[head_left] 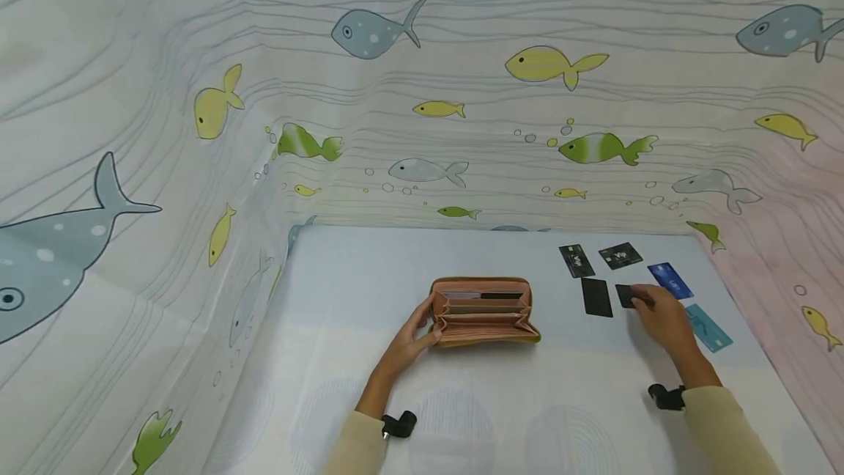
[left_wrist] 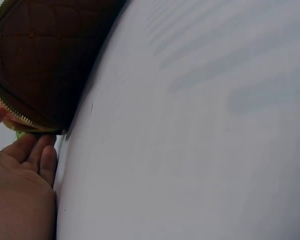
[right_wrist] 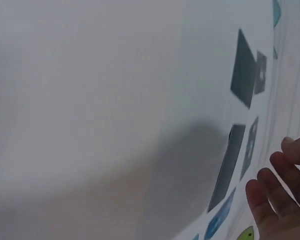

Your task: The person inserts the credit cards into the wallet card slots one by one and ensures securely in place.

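Centrally, your wallet: one long zip-around piece, tan-brown quilted outside, pinkish accordion inside, lying open on the pale table with its mouth turned up toward you. Contents: several pleated compartments; a light card edge and a dark card edge show in the rear slots, no more can be read. Your left hand holds the wallet's left end, fingers curled around the edge; the left wrist view shows the fingertips under the zipper rim.

To the right of the wallet, six loose cards, all flat on the table:
- one plain black card, nearest the wallet;
- one black printed card, behind that;
- one black printed card, tilted, further right at the back;
- one small dark card, right of the plain black one, partly under your right hand;
- one dark blue card, beyond the hand;
- one teal card, farthest from the wallet, just beside your right wrist.

Your right hand rests over the small dark card, fingertips touching it, fingers only loosely bent; whether they pinch it cannot be told. In the right wrist view the fingers appear spread apart.

Around the table on three sides: one fish-print cloth.
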### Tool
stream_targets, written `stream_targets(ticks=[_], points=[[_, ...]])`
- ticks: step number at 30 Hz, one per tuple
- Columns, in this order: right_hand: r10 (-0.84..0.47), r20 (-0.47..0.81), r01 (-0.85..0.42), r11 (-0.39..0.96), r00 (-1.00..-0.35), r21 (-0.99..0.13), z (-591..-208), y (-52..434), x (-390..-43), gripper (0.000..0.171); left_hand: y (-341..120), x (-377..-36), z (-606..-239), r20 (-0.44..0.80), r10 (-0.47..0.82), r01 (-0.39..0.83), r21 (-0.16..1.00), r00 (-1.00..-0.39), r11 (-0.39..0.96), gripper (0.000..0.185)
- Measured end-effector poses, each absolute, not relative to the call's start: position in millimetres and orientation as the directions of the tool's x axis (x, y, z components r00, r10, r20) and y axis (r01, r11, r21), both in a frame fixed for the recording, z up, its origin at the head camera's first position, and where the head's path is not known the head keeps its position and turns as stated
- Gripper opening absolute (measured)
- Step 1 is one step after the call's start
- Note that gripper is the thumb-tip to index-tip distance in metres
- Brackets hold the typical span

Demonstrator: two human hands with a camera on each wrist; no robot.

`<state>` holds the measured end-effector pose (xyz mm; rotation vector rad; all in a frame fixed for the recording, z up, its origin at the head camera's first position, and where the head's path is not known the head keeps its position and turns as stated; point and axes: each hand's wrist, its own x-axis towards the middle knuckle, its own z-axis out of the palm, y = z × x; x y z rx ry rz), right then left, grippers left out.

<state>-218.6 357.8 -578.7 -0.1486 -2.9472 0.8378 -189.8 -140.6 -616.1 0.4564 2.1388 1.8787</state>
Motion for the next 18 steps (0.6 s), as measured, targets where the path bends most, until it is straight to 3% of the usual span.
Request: stream_targets(ticks=[8,18], points=[[0.006,-0.163,0.077,0.899,-0.987,-0.432,-569,394,-229,0.044,-140,-187,-597,-0.008,0.417,0.046,0.992,-0.909,0.121,0.073],[-0.148,-0.279,-0.041,0.934,-0.949,-0.356,-572,406,-250,0.065,-142,-180,-572,-0.013,0.436,0.05,0.99,-0.9,0.133,0.072]])
